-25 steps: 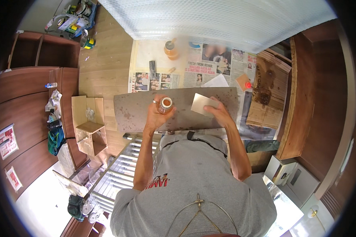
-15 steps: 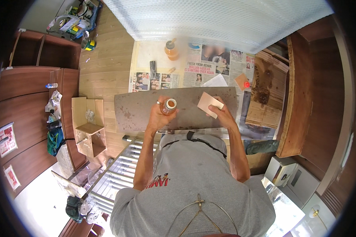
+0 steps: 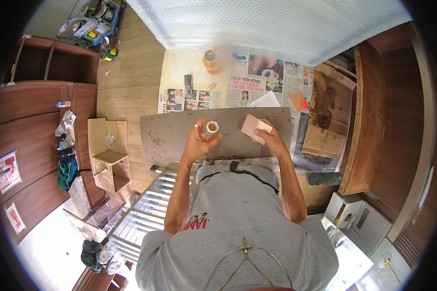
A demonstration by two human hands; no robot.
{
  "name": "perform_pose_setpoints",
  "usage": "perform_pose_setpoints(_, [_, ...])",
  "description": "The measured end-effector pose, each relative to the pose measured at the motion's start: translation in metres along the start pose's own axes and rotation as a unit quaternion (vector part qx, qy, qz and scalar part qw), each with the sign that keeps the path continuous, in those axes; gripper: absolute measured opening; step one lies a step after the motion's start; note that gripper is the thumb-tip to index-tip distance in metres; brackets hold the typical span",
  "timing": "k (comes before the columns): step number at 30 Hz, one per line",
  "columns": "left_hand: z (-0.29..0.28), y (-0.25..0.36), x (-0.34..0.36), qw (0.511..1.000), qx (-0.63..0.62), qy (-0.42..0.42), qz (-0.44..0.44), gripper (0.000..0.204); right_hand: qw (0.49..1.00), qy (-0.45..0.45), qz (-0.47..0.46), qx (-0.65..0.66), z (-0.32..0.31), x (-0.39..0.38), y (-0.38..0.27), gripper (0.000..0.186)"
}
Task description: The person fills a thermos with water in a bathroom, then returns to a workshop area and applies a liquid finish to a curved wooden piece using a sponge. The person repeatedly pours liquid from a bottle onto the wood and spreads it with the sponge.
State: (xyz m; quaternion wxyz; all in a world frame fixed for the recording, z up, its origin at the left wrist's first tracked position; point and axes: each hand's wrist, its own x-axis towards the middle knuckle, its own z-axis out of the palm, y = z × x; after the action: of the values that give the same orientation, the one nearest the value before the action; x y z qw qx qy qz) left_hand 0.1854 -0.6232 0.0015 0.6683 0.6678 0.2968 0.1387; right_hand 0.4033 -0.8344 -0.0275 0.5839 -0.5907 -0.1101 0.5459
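My left hand [image 3: 196,141] is wrapped round a small glass bottle [image 3: 210,132], whose mouth is uncapped and shows something orange-brown inside. In my right hand [image 3: 273,138] is a piece of sandpaper [image 3: 252,127], pinkish-tan and apparently folded, pinched between thumb and fingers. Both hands are over a grey-brown board [image 3: 167,136] marked with dark reddish spots. The bottle and the sandpaper are apart from each other. A small red cap [image 3: 304,105] lies beyond the board's right end, against another tan square of sandpaper [image 3: 296,98].
Newspaper [image 3: 247,87] covers the surface past the board, with a jar of orange liquid [image 3: 210,63] and a dark roll-like object [image 3: 188,85] on it. Stained cardboard [image 3: 327,116] lies right. Bubble wrap [image 3: 277,24] hangs behind. A metal ladder [image 3: 141,213] stands near left.
The bottle and sandpaper have shifted only slightly. Both hands keep their hold.
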Motion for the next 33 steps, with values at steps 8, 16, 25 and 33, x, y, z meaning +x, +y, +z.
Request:
perform_pose_setpoints(8, [-0.001, 0.002, 0.006, 1.000, 0.021, -0.009, 0.009, 0.040, 0.999, 0.028, 0.017, 0.007, -0.004, 0.000, 0.001, 0.033])
perform_pose_setpoints(16, [0.000, 0.001, 0.008, 0.999, 0.010, -0.012, -0.030, 0.043, 1.000, 0.021, 0.012, 0.003, -0.005, 0.001, 0.000, 0.033])
perform_pose_setpoints(25, [0.003, 0.000, 0.009, 0.999, 0.026, -0.012, 0.030, 0.041, 0.997, 0.046, -0.010, 0.052, -0.013, 0.012, 0.021, 0.035])
perform_pose_setpoints(33, [0.003, 0.001, 0.008, 1.000, 0.002, -0.007, -0.002, 0.041, 0.993, 0.091, -0.054, 0.050, -0.022, 0.023, 0.053, 0.036])
